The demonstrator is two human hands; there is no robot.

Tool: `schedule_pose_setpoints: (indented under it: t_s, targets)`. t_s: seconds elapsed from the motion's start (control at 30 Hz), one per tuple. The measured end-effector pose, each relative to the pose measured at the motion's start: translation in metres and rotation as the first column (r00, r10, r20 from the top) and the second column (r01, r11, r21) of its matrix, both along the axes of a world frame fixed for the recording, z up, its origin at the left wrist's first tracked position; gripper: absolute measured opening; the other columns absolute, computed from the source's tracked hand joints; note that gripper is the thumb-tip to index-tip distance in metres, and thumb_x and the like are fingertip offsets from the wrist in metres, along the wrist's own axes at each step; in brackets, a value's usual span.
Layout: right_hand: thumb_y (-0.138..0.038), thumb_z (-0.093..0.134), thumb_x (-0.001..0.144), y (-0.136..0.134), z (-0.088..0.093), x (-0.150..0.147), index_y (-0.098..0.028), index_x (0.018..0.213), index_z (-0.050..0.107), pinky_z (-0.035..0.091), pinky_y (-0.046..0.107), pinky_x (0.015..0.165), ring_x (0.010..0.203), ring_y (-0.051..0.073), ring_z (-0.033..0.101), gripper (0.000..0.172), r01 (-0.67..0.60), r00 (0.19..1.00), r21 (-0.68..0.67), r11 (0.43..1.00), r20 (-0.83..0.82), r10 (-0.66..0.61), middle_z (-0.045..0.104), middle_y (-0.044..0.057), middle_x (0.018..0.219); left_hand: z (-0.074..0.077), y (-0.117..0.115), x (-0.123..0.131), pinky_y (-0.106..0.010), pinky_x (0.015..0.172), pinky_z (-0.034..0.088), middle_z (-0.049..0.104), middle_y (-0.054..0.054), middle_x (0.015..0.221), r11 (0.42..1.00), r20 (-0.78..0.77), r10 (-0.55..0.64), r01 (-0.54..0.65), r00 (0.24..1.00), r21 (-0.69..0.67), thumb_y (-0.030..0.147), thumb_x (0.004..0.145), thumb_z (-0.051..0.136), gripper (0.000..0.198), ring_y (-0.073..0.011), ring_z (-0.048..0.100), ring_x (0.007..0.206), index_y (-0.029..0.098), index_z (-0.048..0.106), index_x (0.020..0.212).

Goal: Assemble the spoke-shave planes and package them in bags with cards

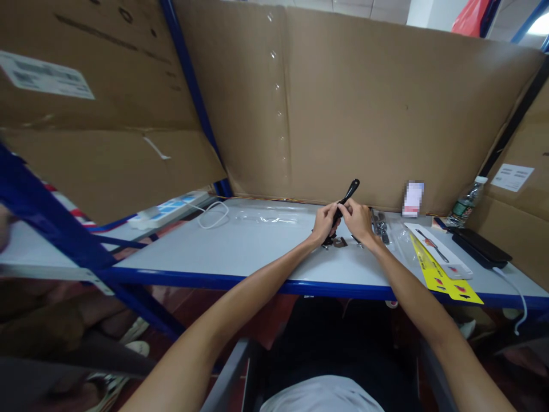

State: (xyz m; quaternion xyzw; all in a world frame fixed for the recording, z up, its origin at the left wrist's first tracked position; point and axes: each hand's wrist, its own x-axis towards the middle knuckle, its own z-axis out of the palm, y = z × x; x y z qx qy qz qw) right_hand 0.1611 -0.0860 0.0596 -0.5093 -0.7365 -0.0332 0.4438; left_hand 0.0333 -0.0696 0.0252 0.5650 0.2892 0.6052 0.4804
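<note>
Both hands meet over the table around a black-handled tool [350, 190], whose glossy handle with a hole in its end points up and away to the right. My left hand [325, 222] is closed around its lower part. My right hand [359, 218] pinches the handle from the other side. The tool's lower end is mostly hidden by my fingers. Just below the hands lie a small brown piece [340, 242] and a small shiny metal piece [357, 241]. Beside my right hand are dark parts in clear plastic [380, 226].
To the right lie a white package [440, 252] picturing a black tool, yellow cards [465, 292], a black case [480, 247] with a white cable, a water bottle [467, 203] and an upright phone [413, 199]. A power strip [169, 210] is left. Cardboard walls [364, 103] surround the table.
</note>
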Motion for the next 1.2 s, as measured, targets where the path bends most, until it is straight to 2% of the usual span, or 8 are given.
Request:
schedule_pose_setpoints:
  t_s: [0.17,0.4,0.57,0.67,0.77,0.9,1.0,1.2]
  targets:
    - [-0.041,0.054,0.1,0.001,-0.001,-0.002,-0.024,0.085,0.066,0.033,0.028,0.062,0.069,0.021,0.066,0.026,0.001,1.0,-0.032,0.999,-0.022,-0.002,0.073,0.004,0.076,-0.001,0.0,-0.001,-0.019,0.033,0.021,0.049,0.006,0.048,0.997,-0.038,0.057,-0.055,0.998,0.053,0.062,0.09,0.06,0.046,-0.0064,0.035,0.032,0.017,0.069,0.094]
    - [-0.037,0.049,0.103,0.004,-0.005,-0.007,-0.023,0.099,0.066,0.036,0.029,0.065,0.08,0.025,0.069,0.022,0.018,0.999,-0.107,0.994,-0.026,-0.02,0.076,0.008,0.087,-0.001,-0.001,-0.003,-0.019,0.037,0.024,0.049,0.007,0.05,0.995,-0.033,0.102,-0.101,0.994,0.019,0.054,0.09,0.065,0.042,-0.0066,0.038,0.037,0.018,0.074,0.109]
    - [-0.039,0.048,0.103,0.006,-0.01,-0.009,-0.024,0.103,0.064,0.036,0.028,0.065,0.078,0.024,0.067,0.022,0.034,0.999,-0.125,0.992,-0.034,-0.039,0.074,0.007,0.086,-0.002,-0.002,-0.002,-0.019,0.038,0.024,0.049,0.007,0.049,0.991,-0.044,0.13,-0.128,0.991,0.042,0.053,0.09,0.065,0.038,-0.0065,0.038,0.037,0.018,0.073,0.103]
    - [-0.045,0.045,0.103,0.01,-0.011,-0.007,-0.025,0.09,0.062,0.035,0.027,0.064,0.074,0.022,0.064,0.03,-0.025,0.992,-0.085,0.996,-0.126,0.014,0.071,0.005,0.079,-0.001,0.0,-0.001,-0.019,0.035,0.022,0.048,0.007,0.049,0.997,-0.016,0.078,-0.077,0.997,0.024,0.058,0.091,0.06,0.039,-0.0068,0.036,0.033,0.019,0.065,0.089]
    - [-0.049,0.038,0.104,0.013,-0.009,-0.004,-0.024,0.073,0.055,0.034,0.027,0.062,0.066,0.019,0.058,0.043,-0.043,0.974,-0.039,0.998,-0.224,0.033,0.063,0.003,0.068,0.004,0.001,-0.002,-0.019,0.033,0.021,0.052,0.006,0.053,0.993,0.089,-0.008,0.019,0.996,-0.117,0.059,0.092,0.055,0.039,-0.007,0.034,0.032,0.021,0.053,0.083]
    - [-0.05,0.044,0.1,0.015,-0.008,0.001,-0.023,0.054,0.036,0.028,0.028,0.058,0.055,0.014,0.041,0.053,-0.036,0.969,-0.011,0.999,-0.244,0.033,0.043,-0.001,0.054,0.012,0.002,-0.01,-0.018,0.034,0.024,0.053,0.004,0.056,0.926,0.239,-0.043,0.129,0.97,-0.356,0.057,0.096,0.048,0.04,-0.0054,0.032,0.034,0.02,0.048,0.08]
    - [-0.052,0.048,0.097,0.014,-0.011,0.001,-0.022,0.05,0.03,0.025,0.029,0.056,0.052,0.013,0.036,0.058,-0.05,0.967,-0.019,0.999,-0.25,0.044,0.033,-0.002,0.051,0.018,0.004,-0.016,-0.017,0.035,0.025,0.051,0.004,0.057,0.88,0.322,-0.065,0.206,0.945,-0.427,0.052,0.1,0.042,0.039,-0.005,0.031,0.035,0.019,0.05,0.08]
    - [-0.062,0.04,0.1,0.006,-0.022,-0.013,-0.022,0.058,0.054,0.035,0.027,0.062,0.059,0.017,0.056,0.061,-0.227,0.958,-0.243,0.943,-0.231,0.171,0.055,0.001,0.055,0.02,0.009,-0.018,-0.019,0.04,0.036,0.055,0.002,0.06,0.859,0.418,-0.062,0.262,0.906,-0.44,0.056,0.095,0.055,0.038,-0.0089,0.047,0.043,0.019,0.056,0.086]
